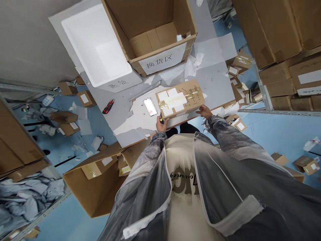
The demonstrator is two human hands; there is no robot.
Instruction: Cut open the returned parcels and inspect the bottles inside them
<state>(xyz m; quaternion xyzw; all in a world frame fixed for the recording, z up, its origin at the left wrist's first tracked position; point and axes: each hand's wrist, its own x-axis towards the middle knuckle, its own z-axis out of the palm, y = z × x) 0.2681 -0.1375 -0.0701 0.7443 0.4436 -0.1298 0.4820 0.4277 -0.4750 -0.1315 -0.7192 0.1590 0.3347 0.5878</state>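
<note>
A taped cardboard box (181, 98) with white labels and dark handwriting lies near the front edge of the table, slightly tilted in view. My left hand (162, 124) is closed at its near left corner, around a small black and yellow tool (162, 118) that looks like a box cutter, mostly hidden by the fingers. At the near right corner, my right hand (205, 111) grips the same box between thumb and fingers. Just left of the box lies a phone (150, 106) with a bright, blurred screen. A red and black utility knife (108, 106) rests farther left on the table.
A white foam bin (100, 47) and a large open carton (160, 57) with a paper sign stand at the back of the grey table (215, 73). Below left is another open carton (92, 190) holding boxes. Shelves with cartons (288, 77) flank the table; parcels litter the blue floor.
</note>
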